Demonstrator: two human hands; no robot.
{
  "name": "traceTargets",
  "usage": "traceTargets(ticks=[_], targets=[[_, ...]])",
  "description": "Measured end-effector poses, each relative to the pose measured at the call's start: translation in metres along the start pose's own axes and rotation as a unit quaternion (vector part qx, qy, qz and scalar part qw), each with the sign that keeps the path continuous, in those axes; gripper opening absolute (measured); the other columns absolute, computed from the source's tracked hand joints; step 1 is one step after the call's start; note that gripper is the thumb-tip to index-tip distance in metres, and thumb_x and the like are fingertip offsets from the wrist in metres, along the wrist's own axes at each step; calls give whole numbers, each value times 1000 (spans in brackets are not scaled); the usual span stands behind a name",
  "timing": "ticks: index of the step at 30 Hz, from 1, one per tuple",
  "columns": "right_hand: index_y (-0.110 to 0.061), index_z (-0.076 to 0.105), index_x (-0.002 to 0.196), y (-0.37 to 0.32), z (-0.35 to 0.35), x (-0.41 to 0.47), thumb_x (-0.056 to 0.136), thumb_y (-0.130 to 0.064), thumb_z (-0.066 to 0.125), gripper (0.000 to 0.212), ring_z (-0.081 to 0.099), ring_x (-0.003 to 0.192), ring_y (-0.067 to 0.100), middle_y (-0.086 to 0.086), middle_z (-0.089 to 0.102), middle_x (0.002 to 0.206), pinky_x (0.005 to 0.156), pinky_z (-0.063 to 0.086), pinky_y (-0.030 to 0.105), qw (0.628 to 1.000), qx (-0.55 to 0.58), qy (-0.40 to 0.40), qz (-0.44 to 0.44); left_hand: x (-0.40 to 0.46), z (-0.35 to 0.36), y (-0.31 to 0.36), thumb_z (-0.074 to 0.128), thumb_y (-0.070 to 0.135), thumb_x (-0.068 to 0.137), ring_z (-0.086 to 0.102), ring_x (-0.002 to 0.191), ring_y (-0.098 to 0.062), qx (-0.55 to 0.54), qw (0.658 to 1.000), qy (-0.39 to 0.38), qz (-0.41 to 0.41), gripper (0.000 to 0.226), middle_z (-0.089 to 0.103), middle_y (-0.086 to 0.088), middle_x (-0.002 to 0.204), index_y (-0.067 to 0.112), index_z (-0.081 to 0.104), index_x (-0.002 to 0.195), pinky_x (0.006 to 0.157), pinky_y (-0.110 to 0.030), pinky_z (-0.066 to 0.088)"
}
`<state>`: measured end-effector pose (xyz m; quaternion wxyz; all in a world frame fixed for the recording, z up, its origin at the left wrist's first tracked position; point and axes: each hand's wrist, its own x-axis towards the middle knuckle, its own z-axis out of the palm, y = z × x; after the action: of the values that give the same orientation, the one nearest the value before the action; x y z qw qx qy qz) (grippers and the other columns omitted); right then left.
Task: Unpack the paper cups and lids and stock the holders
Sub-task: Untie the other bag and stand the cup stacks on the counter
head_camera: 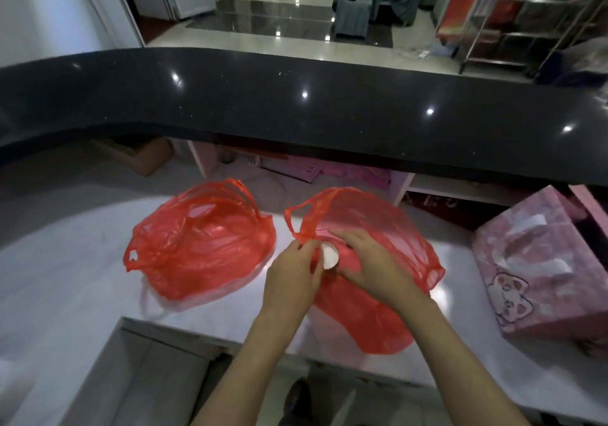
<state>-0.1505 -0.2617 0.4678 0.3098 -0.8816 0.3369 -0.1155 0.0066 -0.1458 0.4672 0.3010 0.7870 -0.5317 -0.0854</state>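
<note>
Gripping a thin red bag [378, 228], both hands bare a white cup base [330, 254].

- Right red bag [378, 228]: thin plastic, mouth open, lying on white counter; white paper cups [330, 255] show at its mouth.
- Left red bag [204, 244]: crumpled, open, well apart.
</note>
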Motion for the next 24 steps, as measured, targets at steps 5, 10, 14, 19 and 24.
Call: traceTargets(ticks=[5,10,14,19,24], targets=[[-27,51,150,0,27,28,82,-34,86,77,51,133,13,-2,57,144,113,38,20,996,33,-77,-33,5,-1,-6,63,3,96,65,93,-10,-154,985,44,-67,27,74,4,107,15,75,116,85,-27,53],[-46,43,151,12,45,33,74,-33,88,90,56,129,12,-3,62,138,109,46,31,997,62,-39,-29,5,2,-16,63,4,96,60,124,-13,-153,982,50,-98,44,59,8,137,23,65,135,102,-27,50],[-56,29,156,20,31,18,78,-35,88,100,51,132,3,-14,56,145,108,37,12,997,71,0,-39,6,2,-17,65,-6,85,28,152,-16,-44,995,80,-29,74,22,9,169,23,52,152,120,-13,21],[-48,37,154,13,-12,2,80,-38,87,90,55,129,4,-18,57,140,107,47,26,991,92,81,-46,18,12,-24,62,-6,85,25,156,-20,12,997,24,72,75,34,9,167,24,51,152,123,-50,32],[-44,46,140,9,-60,-13,76,-33,92,79,62,115,3,-22,59,129,84,56,20,968,172,180,-18,26,23,-23,58,22,81,29,151,-17,31,998,-36,33,65,44,7,159,28,55,146,120,-55,30]])
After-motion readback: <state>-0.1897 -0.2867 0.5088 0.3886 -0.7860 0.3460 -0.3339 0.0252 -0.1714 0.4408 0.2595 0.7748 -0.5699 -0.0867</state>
